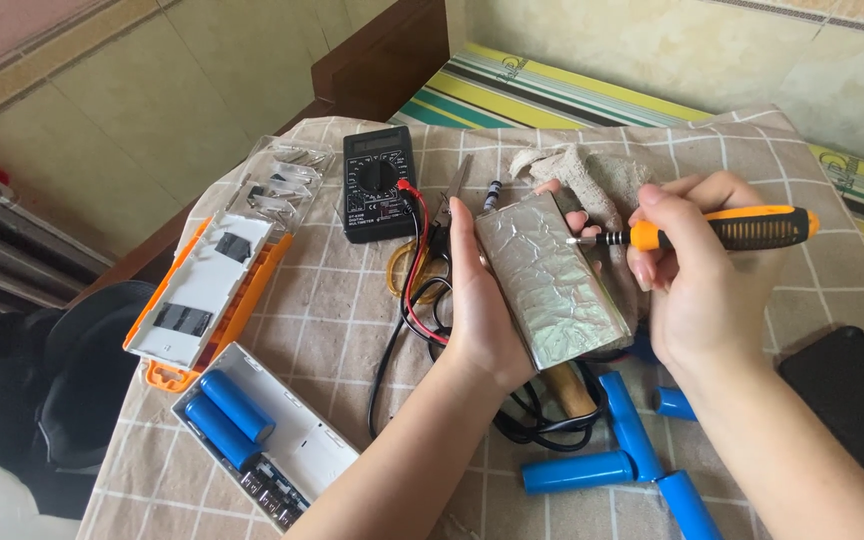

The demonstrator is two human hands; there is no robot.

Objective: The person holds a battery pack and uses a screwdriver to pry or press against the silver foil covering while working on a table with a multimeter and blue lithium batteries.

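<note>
My left hand (482,300) holds a flat rectangular pack wrapped in crinkled silver foil (550,278), tilted up off the table. My right hand (687,290) grips a screwdriver with an orange and black handle (742,230). Its metal tip touches the pack's upper right edge. Several loose blue cylindrical battery cells (632,430) lie on the checked cloth below my hands. A white open case (297,455) at the lower left holds two more blue cells (224,415) beside a circuit board.
A black multimeter (379,183) with red and black leads sits at the back. Scissors with yellow handles (422,255) lie beside it. An orange and white tool case (207,290) is on the left, a crumpled rag (592,170) behind, a dark pad (857,395) right.
</note>
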